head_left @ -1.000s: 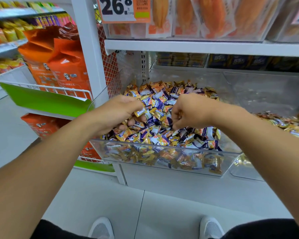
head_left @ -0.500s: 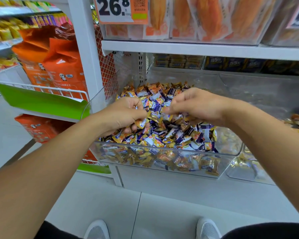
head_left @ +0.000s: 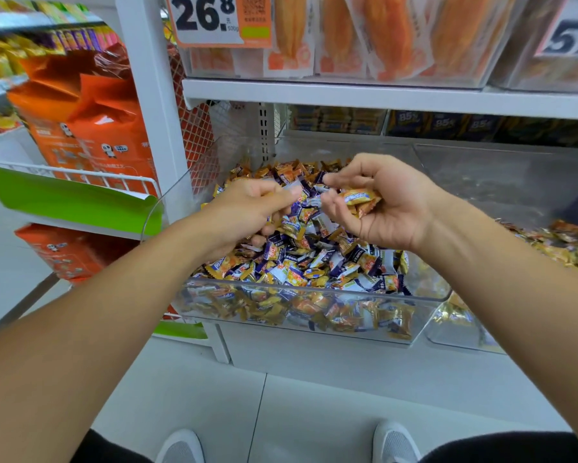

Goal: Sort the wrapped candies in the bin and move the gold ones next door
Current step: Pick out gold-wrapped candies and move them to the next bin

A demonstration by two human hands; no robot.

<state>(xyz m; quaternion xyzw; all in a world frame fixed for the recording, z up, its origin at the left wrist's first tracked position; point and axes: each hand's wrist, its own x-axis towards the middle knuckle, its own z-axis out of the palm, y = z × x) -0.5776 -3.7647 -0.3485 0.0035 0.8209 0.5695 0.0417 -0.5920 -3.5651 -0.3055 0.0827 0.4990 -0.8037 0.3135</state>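
Note:
A clear plastic bin (head_left: 301, 324) on the lower shelf holds a heap of wrapped candies (head_left: 317, 262), gold-orange ones mixed with purple-and-white ones. My right hand (head_left: 384, 208) is lifted above the heap, turned palm up, fingers curled round gold candies (head_left: 359, 198). My left hand (head_left: 247, 212) hovers just left of it, thumb and fingers pinching a purple-and-white candy (head_left: 294, 190). The neighbouring clear bin (head_left: 464, 332) to the right contains gold candies (head_left: 568, 245).
A white shelf board (head_left: 381, 98) runs close above the bins, with packaged snacks and a price tag on it. A white upright post (head_left: 147, 105) stands left of the bin, beside orange bags in a wire rack. My shoes show on the tiled floor below.
Both hands have risen out of the heap. My right hand has turned palm up with gold candies in it, and my left hand has come up beside it.

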